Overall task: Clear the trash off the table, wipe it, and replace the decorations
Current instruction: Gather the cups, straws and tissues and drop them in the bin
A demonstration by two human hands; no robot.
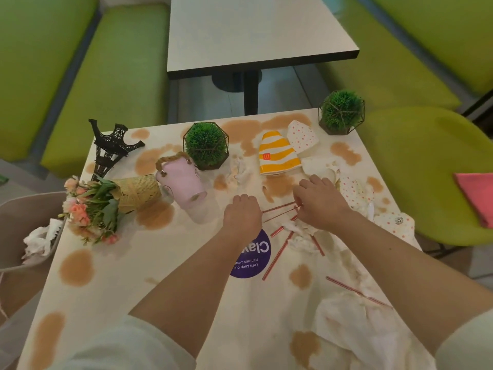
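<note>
Brown spill stains cover the white table. Thin red straws lie scattered at its middle and right. My left hand is curled around the left ends of several straws. My right hand pinches their other ends. Crumpled tissues lie under and below the straws. A flattened yellow-striped cup and dotted paper cups lie at the far side. Decorations include a black tower model, a tipped pink pot, a flower bouquet and two caged green plants.
A grey bin holding tissues stands at the table's left edge. A pink cloth lies on the green chair at the right. A purple round sticker is on the table. More soiled tissues fill the near right corner.
</note>
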